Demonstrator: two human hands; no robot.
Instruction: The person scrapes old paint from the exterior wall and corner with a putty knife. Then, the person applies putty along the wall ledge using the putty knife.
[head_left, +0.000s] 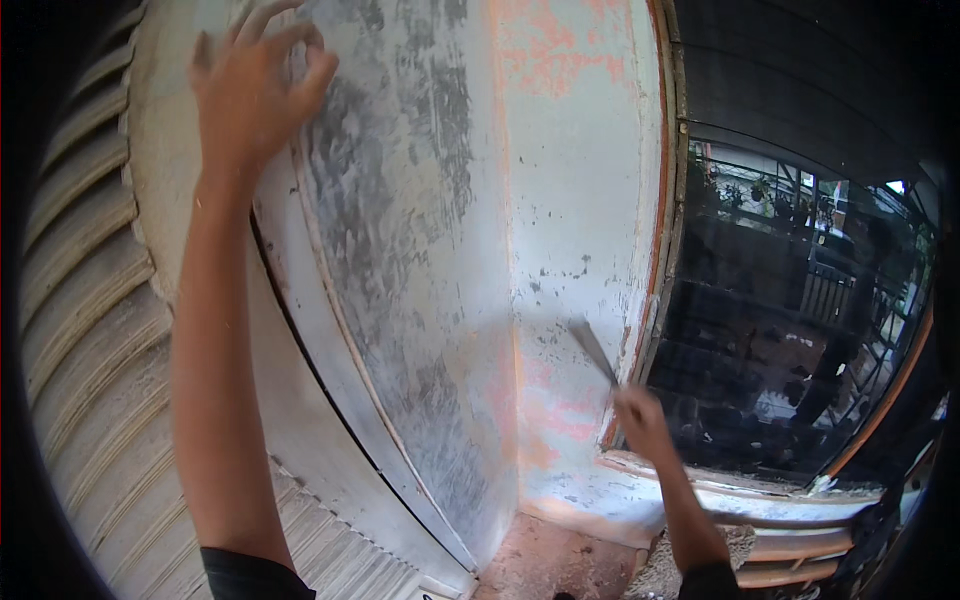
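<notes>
My right hand (641, 424) is closed around the handle of a scraper (594, 349), probably a putty knife. Its blade is blurred and points up and left in front of the pale wall strip (574, 165) beside the window; I cannot tell whether it touches. That strip carries flaking white paint with pink and dark patches. High on the left, my left hand (259, 82) is raised with its fingers apart, the thumb and forefinger curved towards each other. Nothing shows in it. Beyond it is the grey, patchily scraped wall panel (397, 187); contact is unclear.
On the right, a dark glass window (780, 345) reflects plants and a fence within a worn wooden frame (664, 187). Ribbed panelling (90, 315) curves along the left. Below are a reddish floor (562, 559), a shaggy cloth (652, 566) and wooden slats (799, 544).
</notes>
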